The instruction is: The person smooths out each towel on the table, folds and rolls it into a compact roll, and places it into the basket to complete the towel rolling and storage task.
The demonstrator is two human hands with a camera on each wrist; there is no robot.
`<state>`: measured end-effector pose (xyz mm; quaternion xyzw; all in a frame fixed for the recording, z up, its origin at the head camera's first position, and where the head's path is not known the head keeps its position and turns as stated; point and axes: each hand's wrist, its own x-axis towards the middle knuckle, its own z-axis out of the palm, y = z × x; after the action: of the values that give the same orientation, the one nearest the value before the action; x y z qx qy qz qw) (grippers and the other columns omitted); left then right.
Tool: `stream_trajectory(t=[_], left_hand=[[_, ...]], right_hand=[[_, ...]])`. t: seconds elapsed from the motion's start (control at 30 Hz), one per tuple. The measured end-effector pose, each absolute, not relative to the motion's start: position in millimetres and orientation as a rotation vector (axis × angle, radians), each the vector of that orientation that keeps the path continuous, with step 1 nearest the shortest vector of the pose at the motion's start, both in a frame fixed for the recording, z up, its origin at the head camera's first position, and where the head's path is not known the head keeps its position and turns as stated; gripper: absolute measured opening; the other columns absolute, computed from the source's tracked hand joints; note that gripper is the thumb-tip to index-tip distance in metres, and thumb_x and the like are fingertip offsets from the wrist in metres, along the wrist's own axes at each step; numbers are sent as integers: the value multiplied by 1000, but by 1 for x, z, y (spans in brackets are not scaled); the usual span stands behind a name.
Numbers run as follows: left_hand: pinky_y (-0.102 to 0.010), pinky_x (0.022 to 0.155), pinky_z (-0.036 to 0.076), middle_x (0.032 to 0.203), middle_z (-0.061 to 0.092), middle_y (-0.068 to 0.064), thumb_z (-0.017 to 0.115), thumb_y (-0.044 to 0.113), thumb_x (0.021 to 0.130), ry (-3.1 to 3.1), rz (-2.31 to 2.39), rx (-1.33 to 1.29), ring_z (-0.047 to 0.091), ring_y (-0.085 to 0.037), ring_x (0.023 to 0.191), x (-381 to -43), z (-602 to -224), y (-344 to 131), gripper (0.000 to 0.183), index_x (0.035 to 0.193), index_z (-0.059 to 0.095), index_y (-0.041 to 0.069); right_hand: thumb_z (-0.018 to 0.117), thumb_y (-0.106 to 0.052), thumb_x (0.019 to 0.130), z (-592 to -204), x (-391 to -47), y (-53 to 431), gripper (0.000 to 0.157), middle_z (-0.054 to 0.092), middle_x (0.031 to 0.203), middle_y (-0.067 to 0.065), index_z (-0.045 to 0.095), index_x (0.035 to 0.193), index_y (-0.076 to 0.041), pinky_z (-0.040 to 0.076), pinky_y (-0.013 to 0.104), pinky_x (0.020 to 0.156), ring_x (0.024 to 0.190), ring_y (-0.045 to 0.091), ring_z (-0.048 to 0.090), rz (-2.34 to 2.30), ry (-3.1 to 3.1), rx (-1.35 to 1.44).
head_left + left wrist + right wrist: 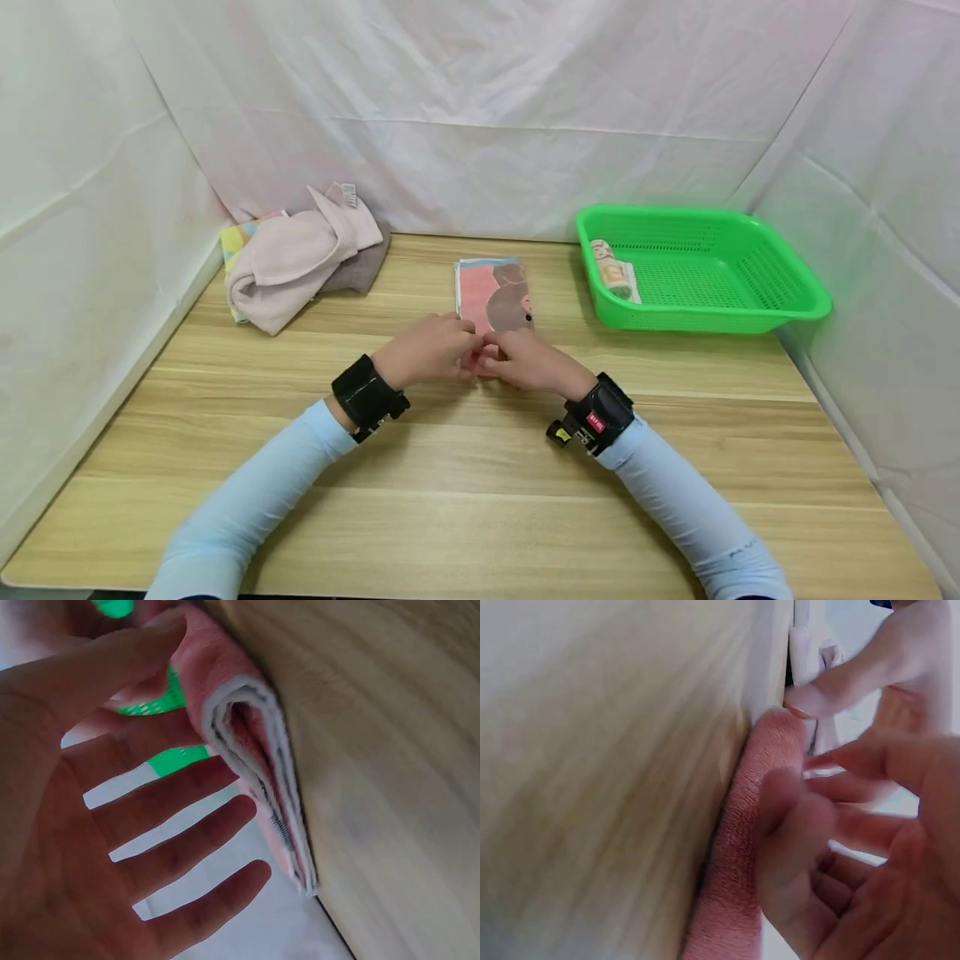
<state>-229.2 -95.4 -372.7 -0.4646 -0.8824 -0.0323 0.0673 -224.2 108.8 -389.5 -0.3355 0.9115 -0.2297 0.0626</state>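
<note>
A folded pink towel [491,296] with a brown bear print lies mid-table, its near end turned over into a fold. In the left wrist view, the fold's open side shows white-edged layers [289,772]. My left hand [431,348] pinches the near end between thumb and index finger, while its other fingers [199,847] stretch out straight and apart. Beside it, my right hand [528,360] holds the same fold, thumb against the pink terry and fingers [847,892] curled. The hands nearly meet, partly hiding the near end.
At the back left lies a heap of towels [300,254], pale pink over grey and a multicoloured one. A green basket [705,321] stands at the back right, with a rolled patterned towel [611,268] along its left wall. White sheeting [480,125] encloses the table.
</note>
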Motion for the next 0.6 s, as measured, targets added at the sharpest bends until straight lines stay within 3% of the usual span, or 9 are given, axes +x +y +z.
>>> stream_trajectory(t=[0.1, 0.23, 0.3, 0.47, 0.6], left_hand=[[-30, 59, 43, 77, 51, 5, 74, 30, 77, -2637, -104, -1401, 49, -15, 69, -230, -377, -93, 17, 83, 65, 17], [-30, 56, 41, 73, 50, 4, 74, 19, 77, -2624, -127, -1390, 48, -15, 64, -230, -380, -94, 13, 80, 62, 16], [-29, 54, 38, 70, 48, 4, 73, 17, 77, -2629, -129, -1380, 45, -14, 62, -230, -381, -95, 14, 75, 59, 16], [-28, 52, 35, 68, 45, 4, 65, 12, 76, -2659, -144, -1359, 42, -14, 59, -232, -382, -96, 18, 67, 51, 18], [-26, 55, 38, 71, 47, 5, 60, 13, 81, -2743, -188, -1332, 45, -13, 61, -234, -382, -98, 15, 71, 51, 19]], right_hand=[[66, -31, 85, -388, -225, 114, 19, 58, 75, -7, 64, 97, -17, 43, 22, 57, 64, 6, 52, -574, 2848, -1125], [80, -30, 70, -385, -227, 125, 30, 54, 75, -3, 60, 88, -17, 40, 27, 59, 66, 11, 48, -380, 2952, -1194], [80, -23, 66, -385, -227, 129, 29, 52, 75, -3, 60, 86, -17, 39, 28, 58, 65, 12, 47, -309, 2955, -1213], [68, -10, 68, -384, -230, 132, 15, 46, 70, -6, 58, 74, -18, 36, 27, 55, 63, 12, 45, -230, 2937, -1252], [67, -13, 76, -383, -233, 133, 16, 43, 63, -6, 55, 68, -21, 33, 25, 54, 61, 11, 43, -288, 2889, -1240]])
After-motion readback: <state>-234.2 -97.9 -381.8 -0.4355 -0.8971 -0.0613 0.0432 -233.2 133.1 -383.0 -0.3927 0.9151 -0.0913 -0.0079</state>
